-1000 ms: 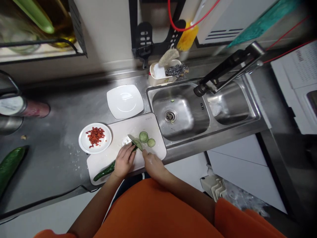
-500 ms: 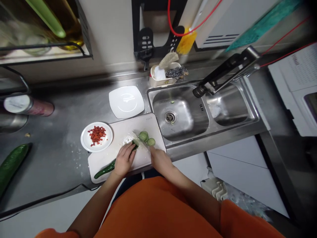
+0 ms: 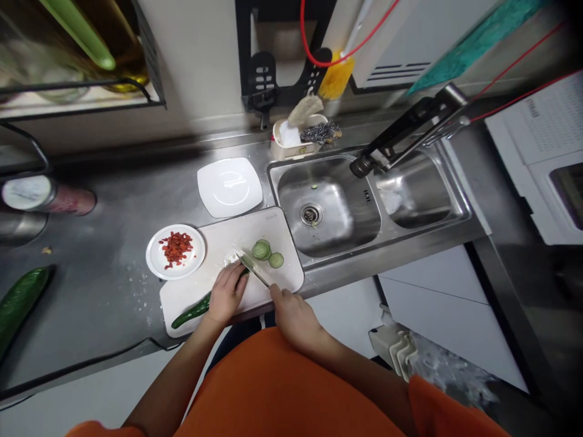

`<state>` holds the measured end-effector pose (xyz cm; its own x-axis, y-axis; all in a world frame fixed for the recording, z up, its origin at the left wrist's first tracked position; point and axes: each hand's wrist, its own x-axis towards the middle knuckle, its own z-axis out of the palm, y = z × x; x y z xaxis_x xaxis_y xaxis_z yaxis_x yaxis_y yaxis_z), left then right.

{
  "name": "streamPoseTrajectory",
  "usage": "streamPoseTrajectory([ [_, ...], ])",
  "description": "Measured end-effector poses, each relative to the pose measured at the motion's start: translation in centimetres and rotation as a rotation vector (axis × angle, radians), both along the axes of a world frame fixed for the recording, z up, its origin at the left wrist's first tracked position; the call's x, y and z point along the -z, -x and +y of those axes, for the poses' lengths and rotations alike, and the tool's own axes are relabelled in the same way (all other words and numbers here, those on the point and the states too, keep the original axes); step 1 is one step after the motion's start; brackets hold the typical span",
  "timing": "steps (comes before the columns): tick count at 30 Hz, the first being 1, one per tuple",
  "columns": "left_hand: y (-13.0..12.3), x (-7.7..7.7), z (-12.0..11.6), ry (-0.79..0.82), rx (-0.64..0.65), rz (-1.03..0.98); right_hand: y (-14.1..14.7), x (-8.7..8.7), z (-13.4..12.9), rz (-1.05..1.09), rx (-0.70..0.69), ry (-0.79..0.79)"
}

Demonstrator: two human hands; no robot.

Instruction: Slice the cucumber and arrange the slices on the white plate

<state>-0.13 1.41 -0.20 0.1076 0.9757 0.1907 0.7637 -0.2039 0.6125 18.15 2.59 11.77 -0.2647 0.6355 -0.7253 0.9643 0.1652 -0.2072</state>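
A white cutting board (image 3: 277, 227) lies at the counter's front edge. Across it runs a dark green cucumber (image 3: 190, 313), with my left hand (image 3: 228, 289) closed over its cut end, fingers curled near the blade. My right hand (image 3: 292, 309) grips the handle of a knife (image 3: 254, 271), whose blade sits at the cucumber's end, slanting away to the left. Several round cucumber slices (image 3: 276, 260) rest on the board just right of the blade. Part of the cucumber is hidden under my left hand.
Left of the board, a small white plate (image 3: 153, 267) holds red dried berries. A square white plate (image 3: 230, 188) lies behind the board. To the right is a double sink (image 3: 332, 209) with a black faucet (image 3: 396, 136). Another cucumber (image 3: 22, 303) lies at far left.
My right hand has lowered slightly toward me with the knife, and the blade has shifted left, off the slices, to the cucumber's end. My left hand stays on the cucumber.
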Motion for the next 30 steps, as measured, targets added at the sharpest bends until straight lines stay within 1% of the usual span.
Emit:
streamPoseTrajectory([
  [10, 0.0, 0.1, 0.0, -0.031, 0.003, 0.005, 0.3, -0.2, -0.1, -0.019, 0.007, 0.024],
  [30, 0.1, 0.3, 0.0, -0.009, 0.006, -0.003, 0.7, -0.3, 0.9, 0.007, 0.003, 0.051],
])
